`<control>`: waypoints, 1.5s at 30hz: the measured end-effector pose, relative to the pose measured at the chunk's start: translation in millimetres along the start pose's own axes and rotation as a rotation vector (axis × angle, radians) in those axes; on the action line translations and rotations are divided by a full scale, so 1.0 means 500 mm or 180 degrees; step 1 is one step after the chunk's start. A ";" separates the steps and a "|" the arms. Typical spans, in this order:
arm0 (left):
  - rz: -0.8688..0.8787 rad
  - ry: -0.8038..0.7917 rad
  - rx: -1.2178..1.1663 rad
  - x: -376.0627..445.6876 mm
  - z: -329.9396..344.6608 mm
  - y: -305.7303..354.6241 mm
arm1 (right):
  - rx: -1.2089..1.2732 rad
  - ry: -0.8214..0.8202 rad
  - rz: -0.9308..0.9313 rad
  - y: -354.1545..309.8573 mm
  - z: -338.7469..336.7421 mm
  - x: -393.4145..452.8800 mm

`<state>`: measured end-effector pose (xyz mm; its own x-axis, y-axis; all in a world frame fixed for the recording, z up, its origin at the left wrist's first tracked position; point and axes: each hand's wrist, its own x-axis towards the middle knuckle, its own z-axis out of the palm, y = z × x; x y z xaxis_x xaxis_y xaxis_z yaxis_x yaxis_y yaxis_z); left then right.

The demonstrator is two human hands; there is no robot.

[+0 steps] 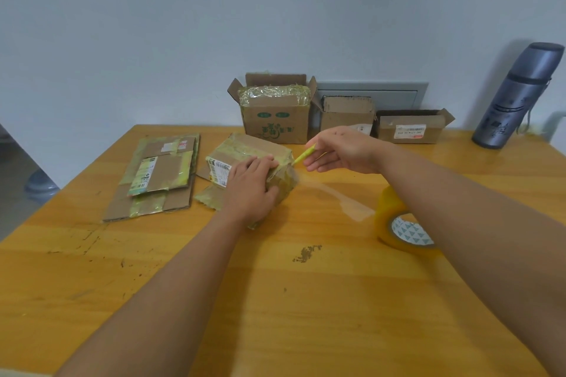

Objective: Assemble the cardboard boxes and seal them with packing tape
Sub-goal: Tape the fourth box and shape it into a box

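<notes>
Pressing my left hand [249, 190] down on the small cardboard box [254, 162] at table centre, fingers curled over its top edge, gripping it. The box is wrapped in crinkly yellowish tape w/ a printed label on its left face. My right hand [340, 151] at 2 o'clock of it pinches a thin yellow-green cutter [304, 155], tip at the box's right corner. A clear tape strip [340, 197] runs from the box toward the tape roll [404, 228] at 4 o'clock. Flattened boxes [159, 177] lie at 9 o'clock. At 12 o'clock an open box [274, 110] has shiny taped lining inside; two more open boxes [382, 122] right of it, contents hidden. A grey metal flask [517, 95] leans on the wall at 2 o'clock. The wooden table [306, 300] is scuffed.
</notes>
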<state>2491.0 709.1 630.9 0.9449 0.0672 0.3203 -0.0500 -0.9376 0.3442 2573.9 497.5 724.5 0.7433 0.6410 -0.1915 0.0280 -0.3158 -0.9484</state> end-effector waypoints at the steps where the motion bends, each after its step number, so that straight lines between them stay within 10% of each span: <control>1: 0.0000 0.0002 -0.0001 0.000 0.000 0.001 | 0.0034 -0.0011 -0.0007 0.000 0.000 0.000; 13: -0.0015 0.0025 0.0007 -0.002 -0.002 0.004 | -0.0295 -0.0026 -0.0051 0.006 0.013 0.013; 22: -0.0062 0.0002 0.0038 -0.001 -0.002 0.006 | -0.1094 0.0994 -0.0251 0.015 0.001 0.022; 45: -0.0117 0.0066 0.0038 -0.004 -0.002 0.015 | -0.1482 0.0118 0.0131 0.019 0.061 0.053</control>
<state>2488.5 702.3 633.9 0.9391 0.1087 0.3259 -0.0113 -0.9384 0.3454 2573.5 532.8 703.0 0.7733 0.5985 -0.2092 0.2887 -0.6262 -0.7243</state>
